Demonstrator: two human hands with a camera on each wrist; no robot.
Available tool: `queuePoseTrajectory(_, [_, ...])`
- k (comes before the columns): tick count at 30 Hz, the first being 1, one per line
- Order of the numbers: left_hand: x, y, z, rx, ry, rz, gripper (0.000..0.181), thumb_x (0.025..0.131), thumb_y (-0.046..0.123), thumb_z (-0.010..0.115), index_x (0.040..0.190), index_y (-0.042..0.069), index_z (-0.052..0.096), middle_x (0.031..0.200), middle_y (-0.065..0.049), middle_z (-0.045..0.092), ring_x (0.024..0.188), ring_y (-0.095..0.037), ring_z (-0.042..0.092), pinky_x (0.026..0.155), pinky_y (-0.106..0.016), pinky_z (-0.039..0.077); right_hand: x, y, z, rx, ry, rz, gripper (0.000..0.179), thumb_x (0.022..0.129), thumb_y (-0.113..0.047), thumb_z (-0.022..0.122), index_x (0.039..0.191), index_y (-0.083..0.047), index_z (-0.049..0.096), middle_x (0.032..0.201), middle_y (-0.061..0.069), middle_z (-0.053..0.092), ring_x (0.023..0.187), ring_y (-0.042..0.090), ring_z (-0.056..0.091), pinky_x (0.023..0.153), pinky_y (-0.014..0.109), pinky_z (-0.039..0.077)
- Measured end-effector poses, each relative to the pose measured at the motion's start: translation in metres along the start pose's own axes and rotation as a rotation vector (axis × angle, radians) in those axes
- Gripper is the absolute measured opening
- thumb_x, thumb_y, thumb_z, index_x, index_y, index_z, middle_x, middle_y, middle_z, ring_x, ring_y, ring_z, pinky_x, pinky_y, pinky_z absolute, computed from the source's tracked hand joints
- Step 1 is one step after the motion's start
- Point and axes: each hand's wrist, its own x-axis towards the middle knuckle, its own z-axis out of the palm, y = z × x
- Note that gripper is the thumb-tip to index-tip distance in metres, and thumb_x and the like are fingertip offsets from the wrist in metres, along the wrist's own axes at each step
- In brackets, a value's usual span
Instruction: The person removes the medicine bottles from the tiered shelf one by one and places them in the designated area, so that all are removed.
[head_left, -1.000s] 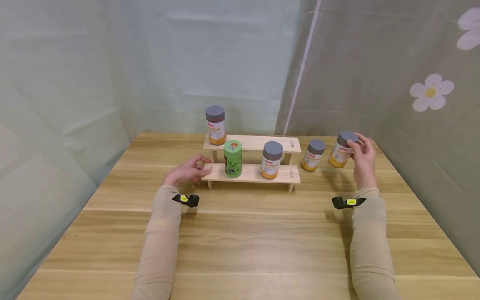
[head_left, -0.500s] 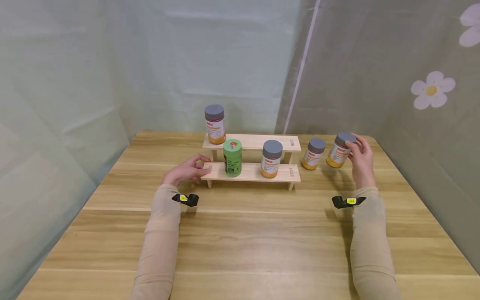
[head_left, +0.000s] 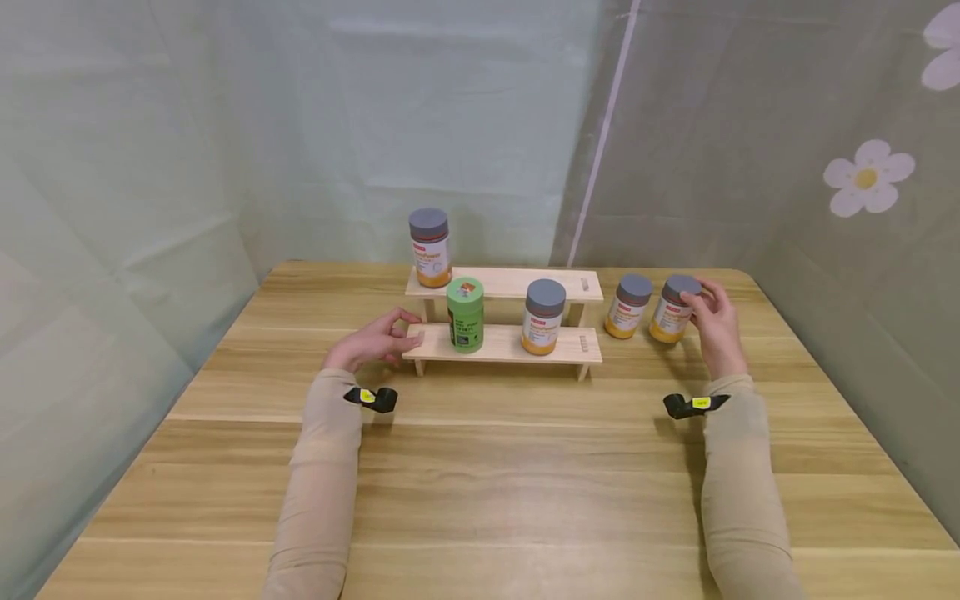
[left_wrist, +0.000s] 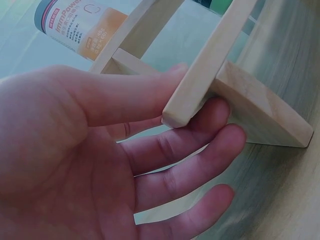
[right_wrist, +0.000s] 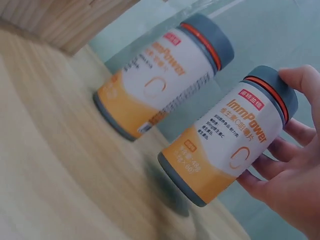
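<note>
My left hand (head_left: 371, 342) pinches the left end of the lower shelf (head_left: 499, 344) of a two-step wooden display rack; in the left wrist view the thumb lies on top of the board and fingertips (left_wrist: 212, 116) sit beneath it. My right hand (head_left: 722, 333) holds a supplement bottle (head_left: 671, 315) with a grey lid, white label and orange base, thumb on the lid and fingers behind. In the right wrist view this bottle (right_wrist: 227, 142) is close over the table, its shadow under the base. Left of it stands a matching bottle (head_left: 628, 308), a small gap between them.
On the upper shelf (head_left: 517, 284) a grey-lidded bottle (head_left: 431, 250) stands at the left. The lower shelf carries a green bottle (head_left: 466, 317) and another grey-lidded bottle (head_left: 542, 321). Behind the wooden table (head_left: 540, 483) hangs a curtain (head_left: 405, 125).
My right hand has moved left with the bottle, bringing it closer to the matching one beside the rack. The left hand keeps its grip on the shelf end.
</note>
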Motion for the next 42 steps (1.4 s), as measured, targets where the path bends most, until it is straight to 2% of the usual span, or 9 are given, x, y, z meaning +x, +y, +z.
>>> queuePoseTrajectory(9, [-0.0028, 0.0016, -0.0007, -0.015, -0.017, 0.008, 0.056, 0.099, 0.027, 0.055, 0.143, 0.006, 0.028, 0.127, -0.025, 0.054, 0.095, -0.017, 0.059, 0.079, -0.033, 0.051, 0.0032, 0.0073, -0.007, -0.005, -0.084, -0.012, 0.029, 0.099, -0.016, 0.054, 0.127, -0.023, 0.049, 0.113, -0.014, 0.052, 0.107, 0.002, 0.047, 0.093, 0.02, 0.036])
queuePoseTrajectory(16, [-0.0015, -0.0001, -0.0018, -0.011, -0.022, 0.008, 0.055, 0.099, 0.028, 0.054, 0.142, 0.006, 0.028, 0.129, -0.028, 0.053, 0.094, -0.018, 0.06, 0.079, -0.033, 0.051, 0.0044, 0.0045, -0.0061, 0.016, -0.083, 0.035, 0.048, 0.1, -0.016, 0.051, 0.147, -0.015, 0.037, 0.119, -0.015, 0.046, 0.115, 0.002, 0.044, 0.101, 0.023, 0.036])
queuePoseTrajectory(18, [-0.0017, -0.0003, -0.0018, -0.009, -0.025, 0.009, 0.055, 0.099, 0.028, 0.054, 0.142, 0.006, 0.028, 0.131, -0.028, 0.052, 0.095, -0.018, 0.06, 0.079, -0.033, 0.052, 0.0051, 0.0038, -0.0055, 0.018, -0.056, 0.053, 0.047, 0.1, -0.017, 0.051, 0.145, -0.015, 0.037, 0.117, -0.014, 0.045, 0.112, 0.001, 0.045, 0.107, 0.027, 0.034])
queuePoseTrajectory(22, [-0.0018, 0.0001, -0.0014, -0.004, -0.027, 0.005, 0.055, 0.099, 0.028, 0.054, 0.143, 0.006, 0.028, 0.134, -0.029, 0.05, 0.102, -0.022, 0.059, 0.081, -0.034, 0.052, 0.0063, 0.0045, -0.0041, 0.018, 0.006, 0.077, 0.033, 0.099, -0.016, 0.052, 0.13, -0.022, 0.042, 0.112, -0.012, 0.044, 0.105, -0.001, 0.047, 0.115, 0.034, 0.029])
queuePoseTrajectory(26, [-0.0018, 0.0013, -0.0005, 0.005, -0.02, -0.004, 0.055, 0.1, 0.028, 0.054, 0.143, 0.007, 0.028, 0.137, -0.029, 0.047, 0.107, -0.027, 0.058, 0.084, -0.035, 0.052, 0.0056, 0.0051, -0.0033, 0.009, 0.028, 0.081, 0.025, 0.099, -0.016, 0.052, 0.122, -0.024, 0.045, 0.111, -0.011, 0.046, 0.103, -0.001, 0.048, 0.111, 0.031, 0.033])
queuePoseTrajectory(30, [-0.0018, 0.001, -0.0005, 0.004, -0.02, -0.003, 0.055, 0.1, 0.029, 0.054, 0.143, 0.007, 0.028, 0.137, -0.03, 0.047, 0.107, -0.027, 0.058, 0.083, -0.036, 0.052, 0.0036, 0.0044, -0.0035, 0.021, 0.021, 0.074, 0.025, 0.099, -0.017, 0.053, 0.122, -0.024, 0.046, 0.111, -0.011, 0.046, 0.103, 0.0, 0.048, 0.102, 0.024, 0.038])
queuePoseTrajectory(35, [-0.0017, 0.0008, -0.0009, -0.01, -0.022, -0.006, 0.054, 0.1, 0.028, 0.053, 0.143, 0.007, 0.028, 0.136, -0.029, 0.048, 0.104, -0.024, 0.059, 0.082, -0.035, 0.052, 0.0029, 0.0041, -0.0035, 0.043, 0.017, 0.071, 0.027, 0.099, -0.017, 0.054, 0.124, -0.022, 0.046, 0.111, -0.01, 0.047, 0.103, 0.0, 0.049, 0.092, 0.018, 0.039])
queuePoseTrajectory(38, [-0.0021, 0.0015, -0.0009, -0.009, -0.019, -0.01, 0.054, 0.099, 0.028, 0.054, 0.143, 0.008, 0.029, 0.137, -0.029, 0.048, 0.104, -0.024, 0.059, 0.082, -0.035, 0.052, 0.0043, 0.0043, -0.0041, 0.037, 0.021, 0.079, 0.029, 0.099, -0.017, 0.054, 0.127, -0.021, 0.046, 0.11, -0.012, 0.048, 0.104, 0.0, 0.048, 0.106, 0.026, 0.036])
queuePoseTrajectory(42, [-0.0019, 0.0018, -0.001, -0.006, -0.015, -0.014, 0.054, 0.099, 0.028, 0.054, 0.143, 0.008, 0.029, 0.137, -0.029, 0.047, 0.102, -0.024, 0.06, 0.082, -0.035, 0.053, 0.005, 0.003, -0.0055, 0.003, 0.025, 0.093, 0.039, 0.098, -0.02, 0.055, 0.136, -0.018, 0.044, 0.113, -0.014, 0.049, 0.113, 0.002, 0.046, 0.121, 0.04, 0.022])
